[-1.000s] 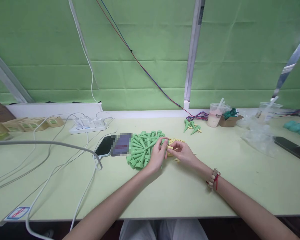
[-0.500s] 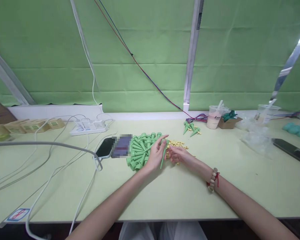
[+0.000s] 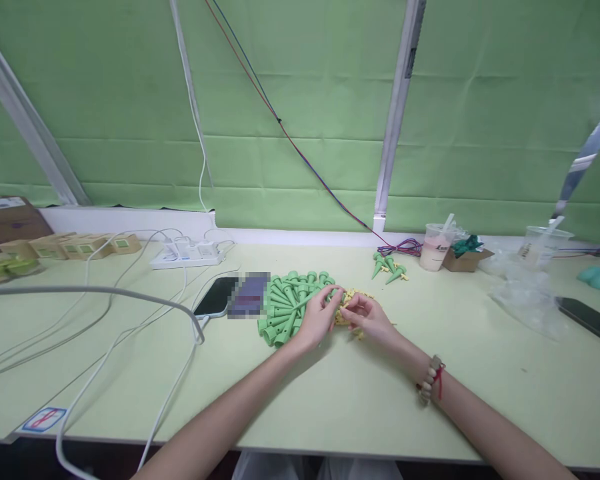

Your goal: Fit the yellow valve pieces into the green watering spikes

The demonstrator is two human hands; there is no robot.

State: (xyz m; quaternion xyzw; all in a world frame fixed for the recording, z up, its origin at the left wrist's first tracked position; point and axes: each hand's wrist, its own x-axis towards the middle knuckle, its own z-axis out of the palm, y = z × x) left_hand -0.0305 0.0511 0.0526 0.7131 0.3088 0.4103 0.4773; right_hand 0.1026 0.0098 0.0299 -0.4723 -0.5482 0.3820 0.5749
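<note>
Here the left hand (image 3: 319, 317) grips one green spike (image 3: 311, 301), its end turned toward the right hand (image 3: 369, 319), which is pinched narrow over the yellow pieces (image 3: 354, 296) just beyond it (any catch is too small to tell). The spike pile (image 3: 285, 307) lies handy just left of the left hand.

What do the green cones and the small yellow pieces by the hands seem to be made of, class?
The green cones look like matte moulded plastic: uniform colour, identical hollow shapes. The yellow pieces are likely plastic too, though too small to be sure.
</note>
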